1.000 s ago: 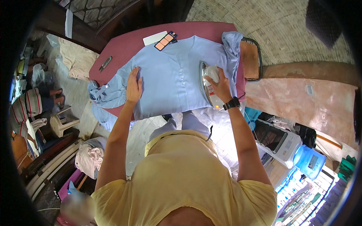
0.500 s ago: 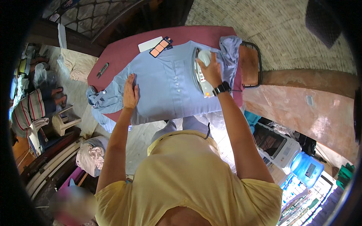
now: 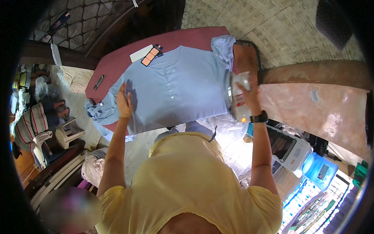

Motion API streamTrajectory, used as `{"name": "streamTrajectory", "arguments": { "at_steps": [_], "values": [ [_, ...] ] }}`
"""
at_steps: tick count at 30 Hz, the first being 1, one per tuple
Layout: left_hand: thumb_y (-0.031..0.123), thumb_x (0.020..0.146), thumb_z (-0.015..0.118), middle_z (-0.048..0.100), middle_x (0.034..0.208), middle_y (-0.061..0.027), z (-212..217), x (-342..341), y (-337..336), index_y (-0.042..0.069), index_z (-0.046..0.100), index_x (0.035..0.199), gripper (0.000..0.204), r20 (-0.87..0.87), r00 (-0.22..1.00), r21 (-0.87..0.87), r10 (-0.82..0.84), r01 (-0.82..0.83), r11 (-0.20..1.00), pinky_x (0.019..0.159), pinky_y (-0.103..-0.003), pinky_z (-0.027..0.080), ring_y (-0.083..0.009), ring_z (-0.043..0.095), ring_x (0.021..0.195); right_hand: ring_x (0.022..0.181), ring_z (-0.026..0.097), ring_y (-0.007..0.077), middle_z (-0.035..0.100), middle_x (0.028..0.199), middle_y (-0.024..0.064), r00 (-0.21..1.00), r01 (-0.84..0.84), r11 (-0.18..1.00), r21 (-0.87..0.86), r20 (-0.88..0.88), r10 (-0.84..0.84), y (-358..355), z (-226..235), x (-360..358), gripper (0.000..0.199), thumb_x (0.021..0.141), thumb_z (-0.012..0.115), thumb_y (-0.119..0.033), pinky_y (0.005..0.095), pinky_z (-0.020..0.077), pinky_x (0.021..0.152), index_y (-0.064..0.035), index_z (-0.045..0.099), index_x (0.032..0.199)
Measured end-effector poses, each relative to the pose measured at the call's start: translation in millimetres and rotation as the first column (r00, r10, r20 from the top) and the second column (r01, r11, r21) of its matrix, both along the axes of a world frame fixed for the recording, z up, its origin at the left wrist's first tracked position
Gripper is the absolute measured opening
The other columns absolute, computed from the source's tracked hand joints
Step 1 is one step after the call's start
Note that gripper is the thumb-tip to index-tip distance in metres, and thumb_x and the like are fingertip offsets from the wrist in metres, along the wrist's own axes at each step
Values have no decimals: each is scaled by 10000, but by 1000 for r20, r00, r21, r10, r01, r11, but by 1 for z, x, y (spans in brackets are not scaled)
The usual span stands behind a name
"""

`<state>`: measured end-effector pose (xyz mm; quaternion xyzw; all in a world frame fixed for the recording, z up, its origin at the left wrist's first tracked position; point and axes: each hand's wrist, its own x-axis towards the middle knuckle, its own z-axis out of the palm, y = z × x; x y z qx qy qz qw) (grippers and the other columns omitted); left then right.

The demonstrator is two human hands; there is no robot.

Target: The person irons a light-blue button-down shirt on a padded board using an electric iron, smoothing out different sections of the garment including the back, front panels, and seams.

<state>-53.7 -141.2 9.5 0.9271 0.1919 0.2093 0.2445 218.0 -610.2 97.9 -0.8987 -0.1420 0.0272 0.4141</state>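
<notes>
A light blue buttoned shirt (image 3: 191, 85) lies spread over a maroon-covered ironing board (image 3: 187, 36), its sleeves bunched at both ends. My right hand (image 3: 251, 96) is closed around the handle of a clothes iron (image 3: 238, 100), an orange light glowing near its back end. Blurred by motion, the iron is at the shirt's right edge, over the board's right end; whether it touches the cloth I cannot tell. At the shirt's left side, beside the bunched sleeve, my left hand (image 3: 124, 103) is open, fingers slightly spread and casting a shadow on the fabric.
A white card (image 3: 140, 54), a dark strip with peach squares (image 3: 151, 57) and a small grey-green tool (image 3: 99, 82) lie along the board's far side. A metal frame (image 3: 258, 58) juts from its right end. A stool (image 3: 67, 134) stands left; a blue water bottle (image 3: 320, 171) sits lower right.
My right hand has swept the iron rightward, from the middle right of the shirt to its edge. My left hand's fingers have lifted and spread somewhat. The whole view has shifted slightly.
</notes>
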Motion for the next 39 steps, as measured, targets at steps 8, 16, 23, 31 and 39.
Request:
{"name": "streamTrajectory", "arguments": {
  "at_steps": [8,16,23,31,39],
  "values": [
    [109,903,596,504,1353,-176,15,70,-17,43,504,1296,409,99,995,48,-1,-4,999,1028,-458,379,-371,472,1254,979,658,388,680,1053,239,971,171,957,-236,208,-122,-20,-13,157,682,734,807,-469,426,506,849,30,615,1159],
    [60,800,696,536,1257,-191,-14,95,44,27,520,1258,492,-117,977,212,179,-151,966,960,-459,445,-401,539,1128,1021,650,411,673,1067,266,958,181,962,-203,258,-126,-19,-69,190,757,740,774,-537,448,496,897,41,601,1198],
    [166,798,738,592,1179,-143,-30,80,73,64,589,1149,394,-294,940,95,173,-152,984,957,-457,444,-367,537,1117,1051,585,437,609,1151,276,953,197,896,-398,293,-79,11,-27,173,683,830,688,-531,481,457,910,32,576,1199],
    [179,915,627,635,900,-191,14,64,46,46,581,1027,180,-195,951,-39,241,-253,967,761,-462,466,-413,588,868,1091,504,467,486,1224,277,897,-55,874,-483,361,256,112,-72,196,533,868,679,-406,540,423,942,-65,522,1247],
    [101,918,582,653,972,-197,63,-31,43,33,584,1061,158,135,922,209,362,-384,899,758,-440,486,-407,628,908,1066,547,479,570,1059,293,888,-99,954,-284,408,213,108,-84,195,347,862,677,-148,530,460,882,19,518,1121]
  ]
}}
